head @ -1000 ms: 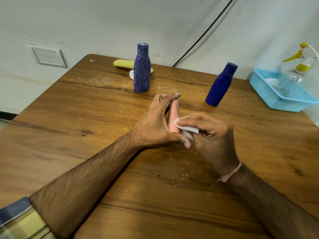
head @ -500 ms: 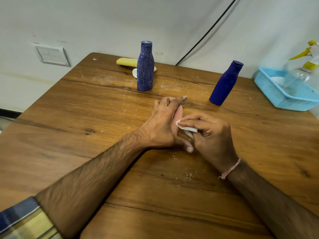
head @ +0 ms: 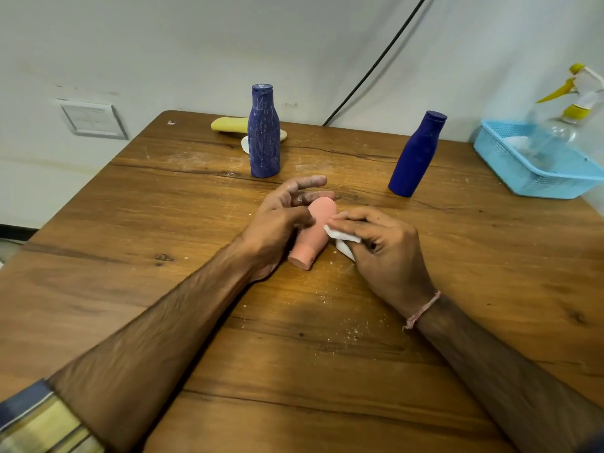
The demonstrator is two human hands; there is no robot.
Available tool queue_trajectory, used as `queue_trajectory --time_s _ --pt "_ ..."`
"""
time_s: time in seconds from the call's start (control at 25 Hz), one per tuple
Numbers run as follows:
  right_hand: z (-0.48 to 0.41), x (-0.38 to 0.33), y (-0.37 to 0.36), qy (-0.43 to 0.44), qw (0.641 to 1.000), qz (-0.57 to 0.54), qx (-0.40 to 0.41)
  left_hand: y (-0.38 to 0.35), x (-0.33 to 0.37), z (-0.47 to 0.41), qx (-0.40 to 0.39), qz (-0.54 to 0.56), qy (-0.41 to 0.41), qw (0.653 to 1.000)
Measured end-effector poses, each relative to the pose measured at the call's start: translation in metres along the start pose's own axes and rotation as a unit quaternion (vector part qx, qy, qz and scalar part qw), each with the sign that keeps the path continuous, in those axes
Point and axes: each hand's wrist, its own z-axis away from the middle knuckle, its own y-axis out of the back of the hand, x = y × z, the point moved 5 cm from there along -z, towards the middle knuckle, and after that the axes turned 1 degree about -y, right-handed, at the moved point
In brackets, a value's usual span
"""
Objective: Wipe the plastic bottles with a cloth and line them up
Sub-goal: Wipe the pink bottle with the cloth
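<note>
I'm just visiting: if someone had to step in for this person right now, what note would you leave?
Left hand holds the pink bottle, cap end toward the person.
Right hand pinches the white cloth against its side.
Standing farther back: a dusty blue bottle and a clean-looking blue bottle; a yellow bottle lies behind the dusty one.
Done: seemingly only the clean blue one. Left: finish pink, wipe dusty blue and yellow, line all up.
</note>
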Motion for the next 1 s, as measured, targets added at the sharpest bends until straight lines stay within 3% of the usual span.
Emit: queue_trajectory --time_s 0.12,0.32,0.44,0.6,0.68,0.76,0.88,1.0 --pt "-0.002 -0.007 0.001 -0.024 0.999 -0.003 0.038 0.0 0.0 -0.002 0.057 0.045 -0.006 0.997" --pt "0.02 -0.04 -0.012 0.035 0.997 -0.043 -0.046 0.008 -0.002 -0.001 0.112 0.147 -0.016 0.983" --pt "0.006 -0.014 0.005 -0.054 0.994 -0.092 0.028 0.01 -0.002 -0.001 0.139 0.187 -0.002 0.973" --pt "-0.007 0.01 0.012 -0.154 0.969 -0.18 0.063 -0.001 0.003 -0.012 0.154 0.192 -0.007 0.969" --pt "-0.004 0.021 0.021 -0.181 0.956 -0.2 0.116 -0.007 0.017 -0.028 0.159 0.123 -0.035 0.979" --pt "0.001 0.039 0.03 -0.247 0.924 -0.238 0.169 -0.017 0.036 -0.051 0.151 -0.033 -0.084 0.984" --pt "0.01 0.06 0.028 -0.37 0.834 -0.361 0.193 -0.045 0.056 -0.086 0.119 -0.208 -0.137 0.961" --pt "0.012 0.063 0.024 -0.406 0.801 -0.397 0.193 -0.069 0.054 -0.11 0.082 -0.313 -0.157 0.933"
